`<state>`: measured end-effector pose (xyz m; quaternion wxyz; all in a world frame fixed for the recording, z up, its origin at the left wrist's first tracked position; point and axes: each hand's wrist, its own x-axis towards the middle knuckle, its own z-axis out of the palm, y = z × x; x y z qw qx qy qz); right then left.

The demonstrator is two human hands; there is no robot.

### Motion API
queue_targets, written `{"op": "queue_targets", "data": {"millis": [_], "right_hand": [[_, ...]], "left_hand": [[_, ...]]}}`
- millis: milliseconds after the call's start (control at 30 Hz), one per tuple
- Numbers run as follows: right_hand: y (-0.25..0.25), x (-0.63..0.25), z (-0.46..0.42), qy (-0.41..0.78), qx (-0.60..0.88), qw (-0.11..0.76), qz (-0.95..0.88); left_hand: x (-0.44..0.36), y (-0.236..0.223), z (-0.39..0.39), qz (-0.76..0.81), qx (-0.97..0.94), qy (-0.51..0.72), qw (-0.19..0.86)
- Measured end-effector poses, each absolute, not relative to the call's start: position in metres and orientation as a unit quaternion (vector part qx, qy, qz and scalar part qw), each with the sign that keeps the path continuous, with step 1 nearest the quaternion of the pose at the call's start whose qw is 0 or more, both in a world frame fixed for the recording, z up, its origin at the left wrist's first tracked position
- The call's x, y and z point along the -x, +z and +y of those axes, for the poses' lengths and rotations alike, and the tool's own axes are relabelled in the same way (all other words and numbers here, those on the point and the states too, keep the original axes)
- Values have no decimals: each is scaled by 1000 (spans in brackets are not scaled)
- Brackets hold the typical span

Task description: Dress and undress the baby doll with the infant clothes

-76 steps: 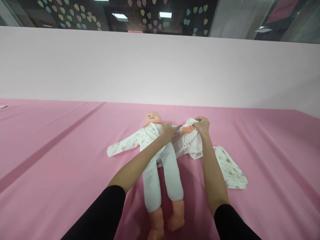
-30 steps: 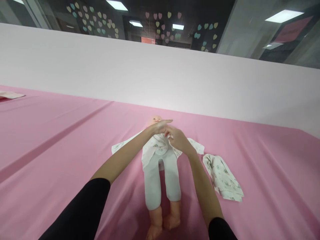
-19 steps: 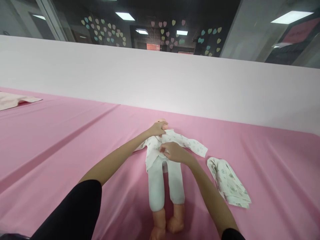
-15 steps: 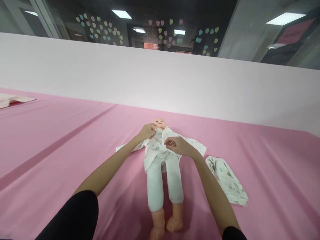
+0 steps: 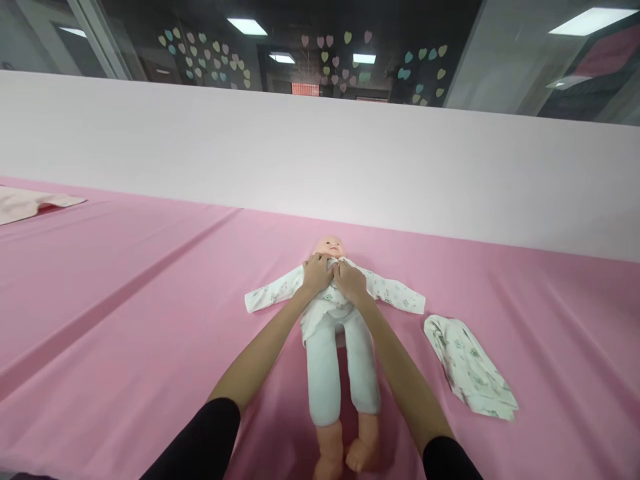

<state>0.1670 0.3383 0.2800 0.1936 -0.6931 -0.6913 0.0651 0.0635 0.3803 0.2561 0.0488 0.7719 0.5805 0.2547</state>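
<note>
A baby doll [image 5: 336, 347] lies on its back on the pink sheet [image 5: 125, 320], head away from me, bare feet towards me. It wears a white printed top [image 5: 280, 292] with both sleeves spread out and pale leggings [image 5: 320, 373]. My left hand [image 5: 317, 275] and my right hand [image 5: 350, 280] rest side by side on the doll's chest just below its chin, fingers curled onto the front of the top. Whether the fingers pinch the cloth is hard to make out.
A folded printed garment [image 5: 473, 370] lies on the sheet to the right of the doll. Another pale cloth [image 5: 30, 202] lies at the far left edge. A white partition wall [image 5: 320, 153] runs along the back of the table.
The top's right side has been drawn over the doll's arm and chest, and both sleeves now lie spread. Both hands have come together at the doll's collar.
</note>
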Motion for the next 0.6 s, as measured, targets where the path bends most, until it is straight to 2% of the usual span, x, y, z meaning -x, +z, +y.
{"op": "queue_targets", "data": {"millis": [67, 200, 367, 500, 600], "right_hand": [[273, -165, 335, 40, 689, 191, -698], [255, -168, 305, -40, 653, 195, -731], [228, -183, 240, -72, 603, 262, -750], [235, -195, 222, 47, 615, 344, -708], [253, -210, 234, 254, 623, 478, -564]], "left_hand": [[-61, 255, 379, 577, -771, 263, 48], [-60, 258, 346, 551, -796, 250, -18], [-58, 254, 275, 493, -850, 186, -14], [-59, 253, 255, 465, -862, 202, 26], [-52, 256, 265, 449, -837, 289, 116]]}}
